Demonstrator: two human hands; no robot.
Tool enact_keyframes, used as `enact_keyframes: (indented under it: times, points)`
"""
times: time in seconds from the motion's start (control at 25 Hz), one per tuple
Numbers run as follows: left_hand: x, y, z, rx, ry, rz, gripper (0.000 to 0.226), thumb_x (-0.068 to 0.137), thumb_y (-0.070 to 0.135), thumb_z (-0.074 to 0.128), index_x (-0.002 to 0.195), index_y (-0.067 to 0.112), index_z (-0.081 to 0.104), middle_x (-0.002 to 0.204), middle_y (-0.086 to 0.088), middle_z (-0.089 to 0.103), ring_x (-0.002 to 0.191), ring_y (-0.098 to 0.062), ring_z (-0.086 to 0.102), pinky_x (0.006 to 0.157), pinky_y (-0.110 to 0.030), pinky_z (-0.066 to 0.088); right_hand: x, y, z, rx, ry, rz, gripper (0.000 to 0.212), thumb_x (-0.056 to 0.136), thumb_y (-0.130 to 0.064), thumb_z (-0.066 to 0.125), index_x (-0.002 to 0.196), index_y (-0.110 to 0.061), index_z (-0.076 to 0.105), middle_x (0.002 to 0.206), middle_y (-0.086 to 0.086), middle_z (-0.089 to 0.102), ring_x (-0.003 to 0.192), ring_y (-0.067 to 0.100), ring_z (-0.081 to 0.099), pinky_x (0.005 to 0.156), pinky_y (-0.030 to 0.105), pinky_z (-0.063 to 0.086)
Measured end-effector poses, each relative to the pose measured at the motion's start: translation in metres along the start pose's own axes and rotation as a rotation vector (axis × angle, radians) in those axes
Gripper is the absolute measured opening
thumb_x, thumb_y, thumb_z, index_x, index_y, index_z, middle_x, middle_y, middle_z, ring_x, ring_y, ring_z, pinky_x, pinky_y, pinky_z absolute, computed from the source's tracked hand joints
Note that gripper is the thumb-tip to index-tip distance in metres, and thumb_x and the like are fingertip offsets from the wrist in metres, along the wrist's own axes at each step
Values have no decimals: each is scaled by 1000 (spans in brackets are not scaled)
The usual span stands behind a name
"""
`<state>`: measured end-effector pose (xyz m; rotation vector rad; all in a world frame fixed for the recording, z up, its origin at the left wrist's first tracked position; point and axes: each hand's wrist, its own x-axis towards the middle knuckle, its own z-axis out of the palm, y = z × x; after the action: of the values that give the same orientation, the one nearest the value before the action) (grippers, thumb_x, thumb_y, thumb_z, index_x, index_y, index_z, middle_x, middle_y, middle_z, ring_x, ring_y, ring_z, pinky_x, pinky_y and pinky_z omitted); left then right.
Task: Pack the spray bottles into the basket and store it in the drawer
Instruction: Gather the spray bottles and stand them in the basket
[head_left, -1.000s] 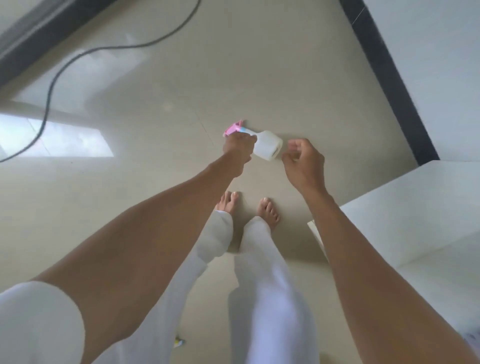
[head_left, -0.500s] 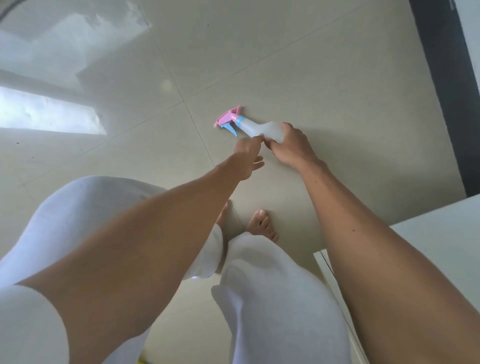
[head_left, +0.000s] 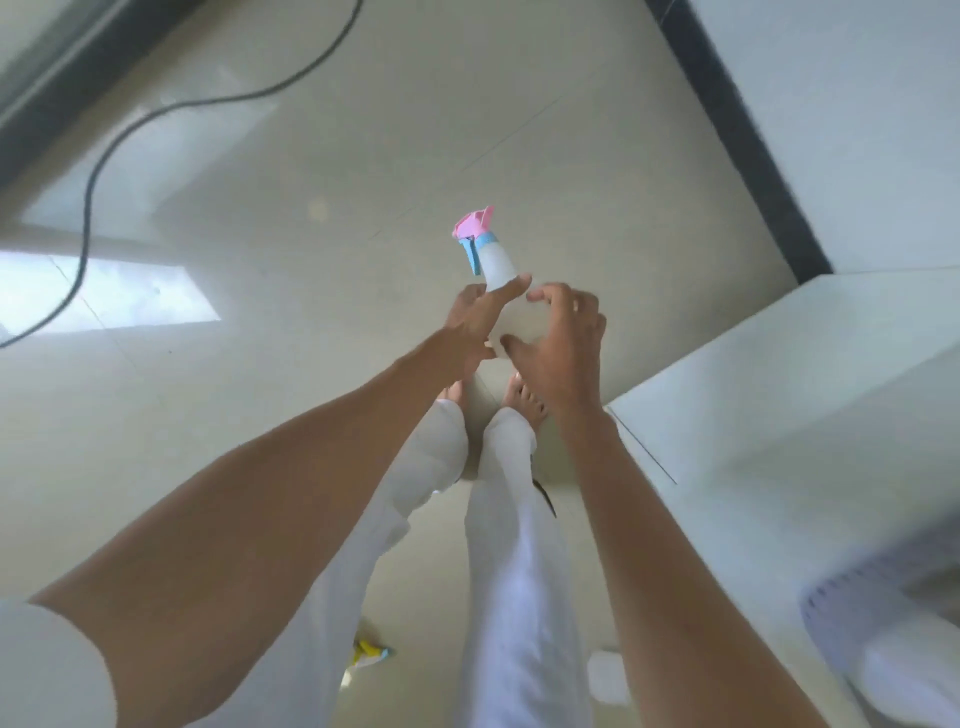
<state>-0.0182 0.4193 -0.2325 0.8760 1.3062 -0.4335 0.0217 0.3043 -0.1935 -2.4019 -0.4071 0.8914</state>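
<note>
A white spray bottle (head_left: 498, 265) with a pink head and blue trigger is held upright in front of me, above the floor. My right hand (head_left: 558, 343) wraps around its round body from the right. My left hand (head_left: 475, 317) touches the body from the left with its fingers stretched out along it. A pale lavender slotted basket (head_left: 852, 603) shows, blurred, at the lower right edge. Behind my legs on the floor lie a yellow-headed spray bottle (head_left: 366, 652) and a white bottle body (head_left: 608, 675), both partly hidden.
I stand barefoot on a glossy tiled floor (head_left: 363, 156). A white cabinet top (head_left: 779, 389) fills the right side, with a white wall and dark baseboard (head_left: 737, 135) behind it. A dark cable (head_left: 156, 111) curves across the floor at upper left.
The bottle came up from lying flat on the floor to upright in my hands. My right hand closed around its body, and my view rose as I straightened.
</note>
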Motion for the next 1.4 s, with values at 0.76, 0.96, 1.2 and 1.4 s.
enact_keyframes:
  times: [0.76,0.96,1.2,1.4]
  points:
    - [-422,-211,187,928,-305,1286,95,63,57,87,141,15,53,145,-3,49,135,-11,45,112,-16,33,-459,80,-266,742,909,-8,17,91,-32,73,106,-25,70,108,-14,75,110,17,73,94,32,58]
    - [-443,-311,266,829,-182,1185,84,77,62,70,143,13,51,142,1,57,132,-13,54,106,-29,47,-505,156,-273,698,1061,97,18,88,-28,78,103,-20,70,103,-17,75,105,3,72,92,23,57]
    - [-361,-306,332,882,-141,1027,85,70,23,89,142,2,49,133,-14,64,117,-31,65,98,-43,53,-440,228,-257,650,1136,146,29,83,-16,84,106,-1,73,99,-22,67,96,3,69,86,15,55]
    - [-312,-294,353,968,-111,910,83,73,23,87,141,-1,46,130,-15,65,120,-33,61,101,-43,48,-392,266,-243,574,1097,140,29,83,-18,85,103,0,74,92,-16,66,87,5,67,82,28,61]
